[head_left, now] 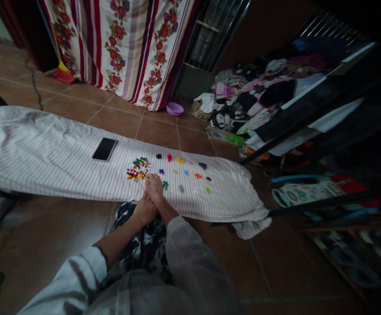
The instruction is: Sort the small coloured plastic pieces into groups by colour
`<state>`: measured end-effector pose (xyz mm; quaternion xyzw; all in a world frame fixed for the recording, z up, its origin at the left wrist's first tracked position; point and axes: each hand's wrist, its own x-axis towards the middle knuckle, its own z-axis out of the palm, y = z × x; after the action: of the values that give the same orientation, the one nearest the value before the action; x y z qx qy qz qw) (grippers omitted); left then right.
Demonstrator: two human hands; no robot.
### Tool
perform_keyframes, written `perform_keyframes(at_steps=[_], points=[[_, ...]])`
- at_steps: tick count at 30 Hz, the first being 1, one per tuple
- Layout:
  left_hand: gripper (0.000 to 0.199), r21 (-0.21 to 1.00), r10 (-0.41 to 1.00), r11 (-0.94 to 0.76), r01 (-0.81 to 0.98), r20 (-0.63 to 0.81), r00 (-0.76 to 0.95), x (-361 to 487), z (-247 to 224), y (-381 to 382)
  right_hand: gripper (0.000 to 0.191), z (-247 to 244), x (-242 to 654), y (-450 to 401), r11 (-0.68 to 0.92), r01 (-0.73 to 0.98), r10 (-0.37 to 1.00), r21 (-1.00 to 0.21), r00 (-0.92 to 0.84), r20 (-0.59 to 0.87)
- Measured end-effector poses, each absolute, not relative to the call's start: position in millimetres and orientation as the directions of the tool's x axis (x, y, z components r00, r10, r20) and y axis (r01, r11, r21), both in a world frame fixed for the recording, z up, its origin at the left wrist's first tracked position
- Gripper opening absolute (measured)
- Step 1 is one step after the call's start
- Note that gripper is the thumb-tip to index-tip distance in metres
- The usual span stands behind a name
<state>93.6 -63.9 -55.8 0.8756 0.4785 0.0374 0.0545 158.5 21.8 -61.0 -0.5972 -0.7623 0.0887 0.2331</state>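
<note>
My right hand (154, 187) is at the near right edge of a mixed pile of small coloured pieces (138, 169), its fingers curled together. Whatever it may hold is too small to make out. My left hand (145, 210) lies at the cloth's near edge, against my right wrist, its fingers mostly hidden. Right of the pile, small one-colour groups are spread in rough rows, among them black (159, 156), red (169, 157), yellow (180, 160), dark green (165, 185), light blue (186, 173), orange (197, 176) and lime green (207, 190) pieces.
A striped cloth (62, 162) covers the long, narrow surface before me. A phone (104, 149) lies on it, left of the pile. Beyond are a purple basin (175, 109), a floral curtain (118, 48) and heaped clothes (242, 96). A shelf (328, 227) stands at right.
</note>
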Motion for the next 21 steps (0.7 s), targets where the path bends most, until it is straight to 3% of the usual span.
perform_keyframes(at_steps=[10,21], points=[[0.056,0.049,0.841,-0.537,0.842,-0.045,0.539,93.7,-48.7,-67.1,0.021,-63.1,164.1,14.5,0.295,0.829,0.938,-0.476,-0.157,0.309],[0.051,0.082,0.879,-0.477,0.875,0.079,0.471,90.9,-49.6,-65.3,0.024,-61.6,190.3,9.7,0.342,0.721,0.91,-0.603,-0.095,0.404]])
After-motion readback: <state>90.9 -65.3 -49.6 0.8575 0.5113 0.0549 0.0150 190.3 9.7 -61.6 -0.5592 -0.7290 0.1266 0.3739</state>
